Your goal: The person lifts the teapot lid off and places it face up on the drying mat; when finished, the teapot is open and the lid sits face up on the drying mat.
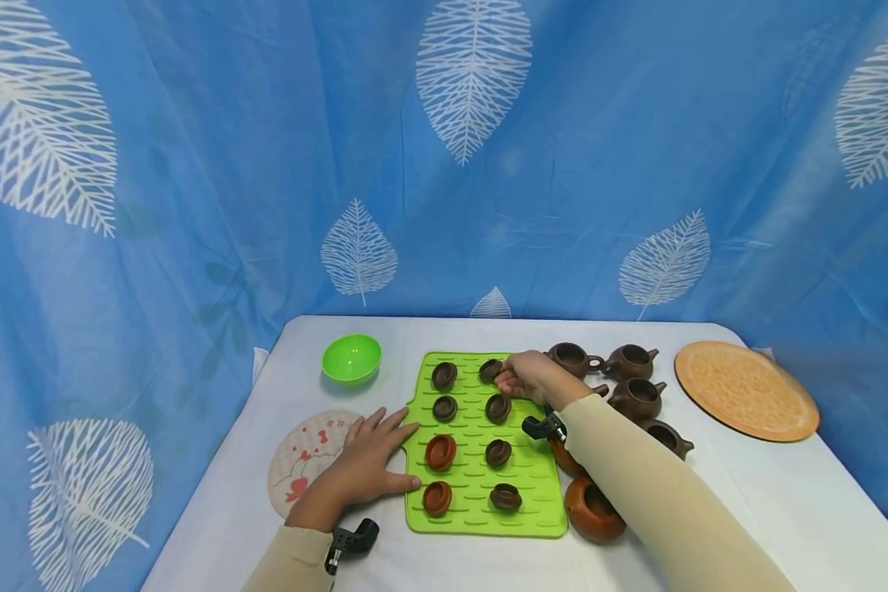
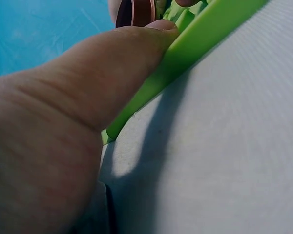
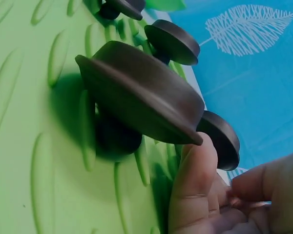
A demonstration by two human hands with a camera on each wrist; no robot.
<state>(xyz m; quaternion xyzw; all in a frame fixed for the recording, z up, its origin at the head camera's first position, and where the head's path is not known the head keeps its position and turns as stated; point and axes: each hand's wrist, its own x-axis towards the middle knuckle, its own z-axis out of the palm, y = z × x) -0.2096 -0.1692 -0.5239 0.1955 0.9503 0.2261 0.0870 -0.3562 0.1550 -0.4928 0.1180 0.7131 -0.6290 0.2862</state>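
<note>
A green ridged mat (image 1: 474, 427) carries several small dark brown teapot lids (image 1: 498, 408) and two reddish-brown lids (image 1: 440, 452), laid out in two columns with their hollow sides up. At the mat's far right, my right hand (image 1: 533, 376) pinches the edge of a dark brown teapot lid (image 3: 222, 141) between thumb and fingers. That lid stands tilted. My left hand (image 1: 373, 460) lies with fingers spread along the mat's left edge. Its thumb (image 2: 132, 51) rests on the mat's rim, close to the nearest reddish lid (image 1: 437, 498).
Right of the mat stand several dark brown teapots (image 1: 636, 399) and reddish ones (image 1: 594, 510), partly hidden by my right sleeve. Farther right lies a round tan board (image 1: 747, 390). A green bowl (image 1: 351, 359) sits back left, and a round patterned mat (image 1: 303, 460) lies partly under my left hand.
</note>
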